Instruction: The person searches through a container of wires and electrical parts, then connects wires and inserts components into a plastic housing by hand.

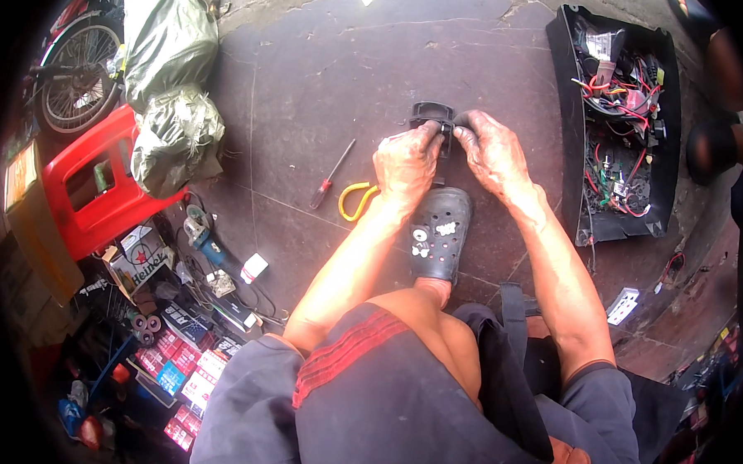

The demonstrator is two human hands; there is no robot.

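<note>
Both of my hands meet just beyond my clog, at a small black plastic part with a curved, frame-like top. My left hand pinches its left side between thumb and fingers. On the other side, my right hand has its fingers bent together at the part's right edge; what the fingertips grip there is too small to make out. Left of my hands lies a screwdriver with a red handle. A yellow curved handle or hook rests beside my left wrist. My dark clog stands on the floor below the part.
A black bin of wires and connectors stands at the right. A white power strip lies below it. On the left are a red plastic stool, a tied sack, an angle grinder and several small boxes.
</note>
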